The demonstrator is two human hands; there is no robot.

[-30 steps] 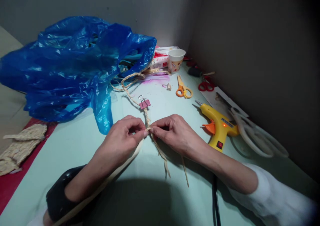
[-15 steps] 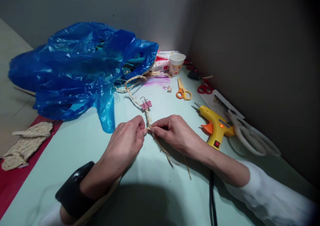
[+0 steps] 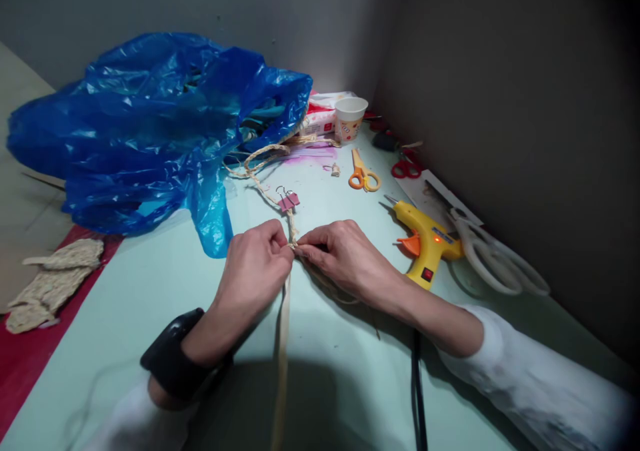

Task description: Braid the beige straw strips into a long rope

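A tan braided straw cord point(image 3: 260, 161) runs from the blue plastic bag across the pale green table point(image 3: 125, 304) to my hands, with a pink binder clip point(image 3: 289, 202) clamped on it. My left hand point(image 3: 257, 268) and my right hand point(image 3: 343, 258) meet at the braid's near end, both pinched shut on its loose straw strands. One flat strand point(image 3: 283, 344) trails from my left fingers toward me. Other strands lie under my right hand.
A crumpled blue plastic bag point(image 3: 150, 128) fills the back left. A yellow glue gun point(image 3: 425, 241) with its light on, white scissors point(image 3: 493, 258), orange scissors point(image 3: 364, 174), red scissors point(image 3: 406, 168) and a paper cup point(image 3: 350, 118) lie right and behind. Woven straw pieces point(image 3: 47, 284) rest at left.
My hands have closed together on the braid end. The flat strand in my left hand swung from under my forearm to hang straight toward me; the strands by my right hand slid beneath it.
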